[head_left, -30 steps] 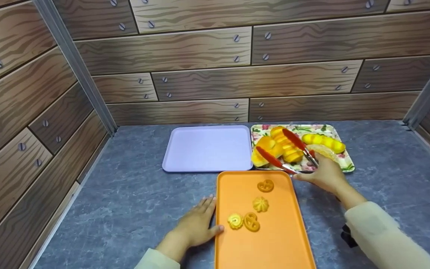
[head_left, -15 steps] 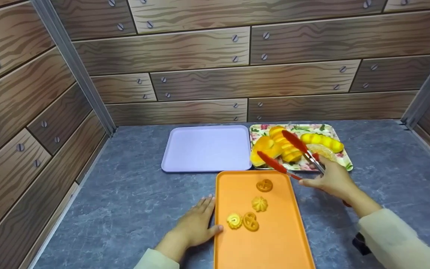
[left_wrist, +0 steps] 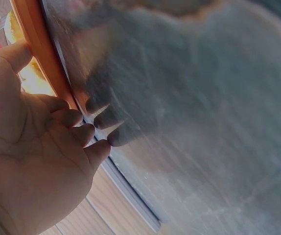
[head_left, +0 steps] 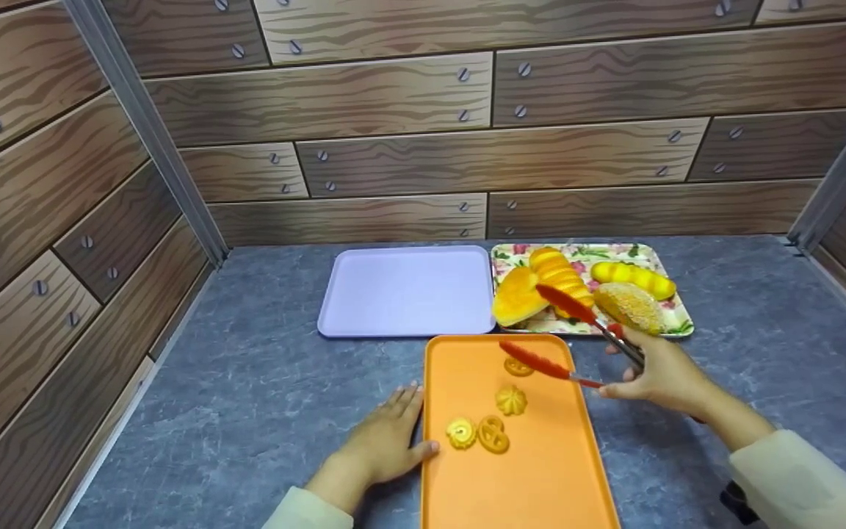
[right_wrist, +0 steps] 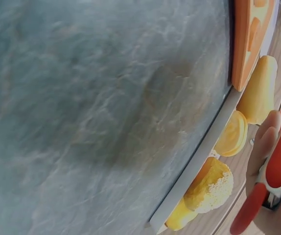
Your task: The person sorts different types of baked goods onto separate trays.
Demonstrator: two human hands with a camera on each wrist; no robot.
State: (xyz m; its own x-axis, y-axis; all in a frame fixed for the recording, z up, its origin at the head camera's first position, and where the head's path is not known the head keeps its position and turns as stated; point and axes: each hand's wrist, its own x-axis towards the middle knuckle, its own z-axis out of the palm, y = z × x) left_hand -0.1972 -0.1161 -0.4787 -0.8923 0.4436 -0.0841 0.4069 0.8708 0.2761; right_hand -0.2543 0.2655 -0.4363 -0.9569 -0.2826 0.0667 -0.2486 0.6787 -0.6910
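My right hand (head_left: 662,378) holds red-tipped tongs (head_left: 568,303) with their arms spread and nothing between the tips. One tip overlaps the sliced-looking loaf (head_left: 559,272); the other hangs over the far end of the orange tray (head_left: 526,485), partly covering a pretzel-shaped cookie (head_left: 517,369). My left hand (head_left: 382,444) lies flat beside that tray, thumb on its left rim; in the left wrist view its fingertips reach the tray's side. Also on the tray are a ruffled cookie (head_left: 511,400), a round cookie (head_left: 461,433) and a second pretzel-shaped cookie (head_left: 493,435).
A floral tray (head_left: 681,319) at the back right carries a smooth bun (head_left: 517,297), a seeded bun (head_left: 628,307) and a long yellow roll (head_left: 632,278). Left of it lies a lavender tray (head_left: 408,290). Wood-patterned walls (head_left: 393,165) enclose the table.
My right hand has drawn the tongs back toward me and slightly right, from over the floral tray's breads to the orange tray's far end. My left hand stays put.
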